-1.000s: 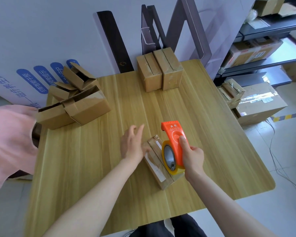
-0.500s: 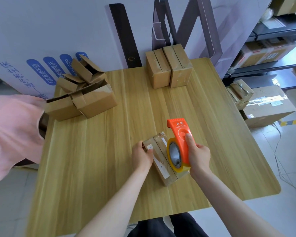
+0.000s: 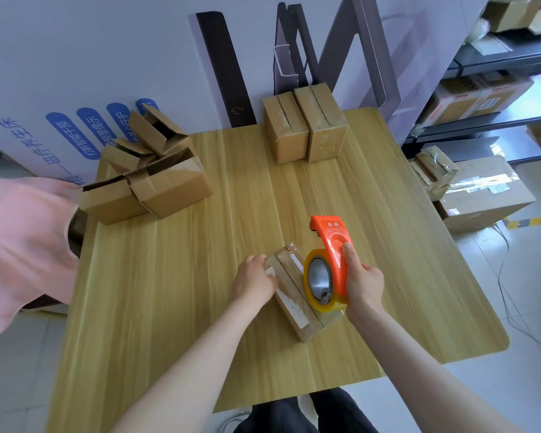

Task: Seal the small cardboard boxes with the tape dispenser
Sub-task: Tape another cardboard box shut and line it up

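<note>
A small cardboard box [image 3: 294,295] lies slanted on the wooden table [image 3: 175,292], with clear tape along its top seam. My left hand [image 3: 254,281] grips its far left edge, fingers curled over the corner. My right hand [image 3: 362,281] holds the orange tape dispenser [image 3: 330,245] with its yellowish tape roll [image 3: 320,281] over the box's right side. Two closed boxes [image 3: 305,126] stand side by side at the table's back edge. Several open, unsealed boxes [image 3: 147,179] are piled at the back left.
A person in a pink sleeve [image 3: 19,242] is at the table's left edge. Dark boards [image 3: 222,67] lean on the wall behind. More cartons [image 3: 478,189] sit on the floor to the right, beside shelving [image 3: 494,89] holding boxes.
My left hand went from hovering open beside the box to gripping its left edge. The dispenser stays over the box in my right hand.
</note>
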A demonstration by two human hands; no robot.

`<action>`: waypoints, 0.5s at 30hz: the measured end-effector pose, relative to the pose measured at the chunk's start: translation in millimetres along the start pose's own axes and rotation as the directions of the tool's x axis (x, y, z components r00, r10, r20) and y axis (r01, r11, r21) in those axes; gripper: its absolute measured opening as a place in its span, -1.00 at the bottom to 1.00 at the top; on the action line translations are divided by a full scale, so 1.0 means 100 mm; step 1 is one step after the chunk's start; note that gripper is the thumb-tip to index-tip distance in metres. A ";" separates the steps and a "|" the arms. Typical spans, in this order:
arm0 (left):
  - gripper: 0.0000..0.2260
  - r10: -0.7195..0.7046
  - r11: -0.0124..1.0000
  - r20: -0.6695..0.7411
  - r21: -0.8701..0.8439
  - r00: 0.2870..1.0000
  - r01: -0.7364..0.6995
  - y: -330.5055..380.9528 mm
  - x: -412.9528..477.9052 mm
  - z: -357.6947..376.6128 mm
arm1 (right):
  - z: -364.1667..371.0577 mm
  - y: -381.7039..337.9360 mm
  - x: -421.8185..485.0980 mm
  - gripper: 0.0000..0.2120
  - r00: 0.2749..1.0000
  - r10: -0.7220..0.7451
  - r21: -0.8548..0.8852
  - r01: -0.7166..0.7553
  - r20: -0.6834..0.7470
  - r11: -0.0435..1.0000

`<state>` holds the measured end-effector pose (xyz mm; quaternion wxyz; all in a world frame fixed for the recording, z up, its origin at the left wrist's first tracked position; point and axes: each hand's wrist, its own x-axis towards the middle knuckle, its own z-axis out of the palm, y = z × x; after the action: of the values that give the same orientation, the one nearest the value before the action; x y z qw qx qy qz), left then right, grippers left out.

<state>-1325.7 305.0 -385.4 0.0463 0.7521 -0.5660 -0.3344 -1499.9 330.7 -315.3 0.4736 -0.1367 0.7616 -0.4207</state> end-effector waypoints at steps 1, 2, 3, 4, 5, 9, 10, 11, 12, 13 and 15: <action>-0.57 0.035 0.997 0.022 0.064 0.999 -0.036 0.04 0.01 -0.02 | -0.01 -0.01 -0.01 -0.55 1.000 0.006 0.015 -0.006 -0.003 1.000; -0.47 0.076 0.991 0.038 0.109 0.996 -0.080 0.10 0.04 -0.05 | -0.03 -0.02 -0.01 -0.56 1.000 0.008 0.026 -0.008 -0.003 1.000; -0.42 0.123 0.985 0.044 0.119 0.991 -0.127 0.19 0.09 -0.09 | -0.04 -0.02 -0.01 -0.56 1.000 0.011 0.034 -0.011 -0.003 0.999; -0.41 0.168 0.980 0.058 0.101 0.984 -0.173 0.28 0.15 -0.12 | -0.05 -0.02 -0.01 -0.56 1.000 0.016 0.040 -0.016 -0.005 0.999; -0.44 0.210 0.975 0.078 0.064 0.975 -0.215 0.38 0.22 -0.13 | -0.06 -0.03 -0.01 -0.56 1.000 0.022 0.047 -0.022 -0.007 0.999; -0.71 0.239 0.967 0.230 0.032 0.943 -0.253 0.54 0.40 -0.02 | -0.09 -0.04 0.00 -0.56 0.999 0.035 0.071 -0.034 -0.007 0.997; -0.75 0.237 0.967 0.219 0.038 0.947 -0.251 0.54 0.39 0.01 | -0.09 -0.04 0.01 -0.57 0.999 0.032 0.074 -0.032 -0.005 0.997; -0.77 0.232 0.969 0.187 0.044 0.955 -0.244 0.54 0.38 0.04 | -0.10 -0.04 0.01 -0.57 1.000 0.026 0.078 -0.025 -0.006 0.997; -0.78 0.228 0.970 0.140 0.055 0.964 -0.237 0.53 0.36 0.05 | -0.12 -0.03 0.01 -0.57 1.000 0.010 0.084 -0.009 -0.014 0.996; -0.79 0.220 0.971 0.086 0.078 0.972 -0.227 0.51 0.34 0.06 | -0.15 -0.03 0.01 -0.57 1.000 -0.010 0.098 0.013 -0.029 0.995; -0.80 0.178 0.980 -0.058 0.100 0.982 -0.172 0.42 0.33 0.04 | -0.23 -0.06 0.01 -0.58 0.996 -0.036 0.156 0.048 -0.078 0.987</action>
<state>-1357.9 262.5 -385.0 0.0588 0.7116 -0.6432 -0.2765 -1520.7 338.4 -307.2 0.4451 -0.0993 0.7401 -0.4942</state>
